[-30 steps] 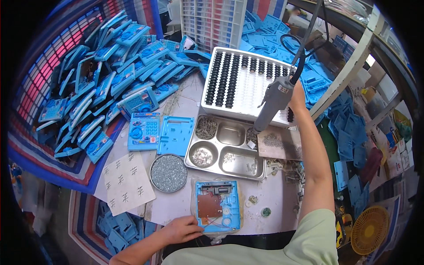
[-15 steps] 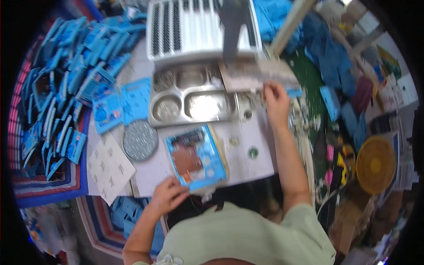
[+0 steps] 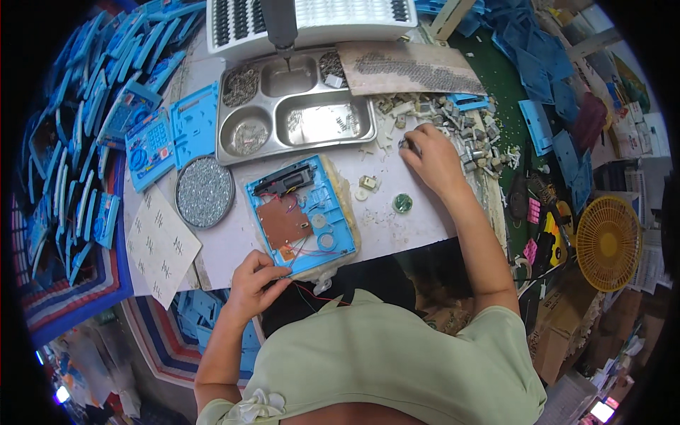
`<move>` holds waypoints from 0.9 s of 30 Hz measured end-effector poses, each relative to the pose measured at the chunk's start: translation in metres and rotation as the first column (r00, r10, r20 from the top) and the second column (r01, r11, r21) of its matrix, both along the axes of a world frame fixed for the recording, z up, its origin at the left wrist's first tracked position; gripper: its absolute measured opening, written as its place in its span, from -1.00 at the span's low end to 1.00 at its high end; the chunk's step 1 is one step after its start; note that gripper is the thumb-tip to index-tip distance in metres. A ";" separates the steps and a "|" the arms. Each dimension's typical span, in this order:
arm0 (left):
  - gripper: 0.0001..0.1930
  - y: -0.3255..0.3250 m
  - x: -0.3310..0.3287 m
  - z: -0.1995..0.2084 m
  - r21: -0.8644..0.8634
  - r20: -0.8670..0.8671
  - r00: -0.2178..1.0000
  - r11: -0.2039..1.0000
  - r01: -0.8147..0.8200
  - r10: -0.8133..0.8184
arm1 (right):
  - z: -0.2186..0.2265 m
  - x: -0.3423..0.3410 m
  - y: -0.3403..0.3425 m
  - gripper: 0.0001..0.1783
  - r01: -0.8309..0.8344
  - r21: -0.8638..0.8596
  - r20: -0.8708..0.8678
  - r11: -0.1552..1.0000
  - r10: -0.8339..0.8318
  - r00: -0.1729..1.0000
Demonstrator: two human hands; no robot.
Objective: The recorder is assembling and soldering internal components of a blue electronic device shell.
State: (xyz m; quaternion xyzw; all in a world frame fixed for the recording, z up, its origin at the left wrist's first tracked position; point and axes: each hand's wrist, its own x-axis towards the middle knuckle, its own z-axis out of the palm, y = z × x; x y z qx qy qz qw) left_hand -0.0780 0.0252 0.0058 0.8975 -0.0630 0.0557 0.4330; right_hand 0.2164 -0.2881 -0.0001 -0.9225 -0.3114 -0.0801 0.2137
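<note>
A blue plastic toy casing (image 3: 338, 212) lies open on the work table, with a brown circuit board (image 3: 283, 221), a black part and thin coloured wires inside. At its near left corner my left hand (image 3: 256, 283) is closed, thumb and forefinger pinching thin red and green wires (image 3: 306, 290) that trail over the table edge. My right hand (image 3: 433, 159) is beside a heap of small motors (image 3: 476, 134), fingers curled round a small dark thing, mostly hidden. Between casing and right hand lie a small motor piece (image 3: 368, 183) and a round green-lidded container (image 3: 402, 203).
A steel compartment tray (image 3: 294, 150) holds screws and small parts; above it hangs an electric screwdriver (image 3: 281, 28). A round tin (image 3: 205, 191) of metal bits and a patterned sheet (image 3: 161, 244) lie left. A board (image 3: 418, 69) overhangs the motors. Blue casings (image 3: 106, 85) are piled far left.
My right hand has come down and left from the board's edge to beside the motors, fingers now curled round something small. My left hand stays at the casing's corner. The head view has shifted.
</note>
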 end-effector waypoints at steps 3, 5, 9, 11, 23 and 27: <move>-0.73 0.001 0.000 0.001 0.007 0.003 1.000 1.000 -0.010 0.010 | 0.008 0.000 0.004 -0.71 0.064 0.034 -0.165 0.997 -0.058 0.985; -0.73 0.002 -0.002 -0.003 0.006 0.014 1.000 1.000 -0.008 0.008 | 0.025 -0.018 0.012 -0.71 0.082 0.153 -0.279 0.985 -0.037 0.960; -0.73 0.002 0.002 0.002 0.000 0.026 1.000 1.000 0.015 -0.015 | 0.063 -0.106 0.050 -0.67 -0.360 0.295 -0.081 0.885 0.399 0.914; -0.71 0.003 0.000 -0.003 -0.019 0.022 1.000 1.000 0.016 -0.015 | 0.055 -0.131 0.069 -0.65 -0.389 0.291 -0.149 0.874 0.443 0.884; -0.72 0.004 0.000 -0.002 -0.017 0.078 0.996 0.999 0.042 -0.040 | 0.043 -0.126 0.080 -0.68 -0.516 0.125 -0.143 0.847 0.530 0.836; -0.79 0.007 -0.002 -0.003 0.051 0.058 0.996 0.996 0.067 -0.070 | 0.022 -0.118 0.079 -0.74 -0.559 0.211 -0.081 0.802 0.585 0.807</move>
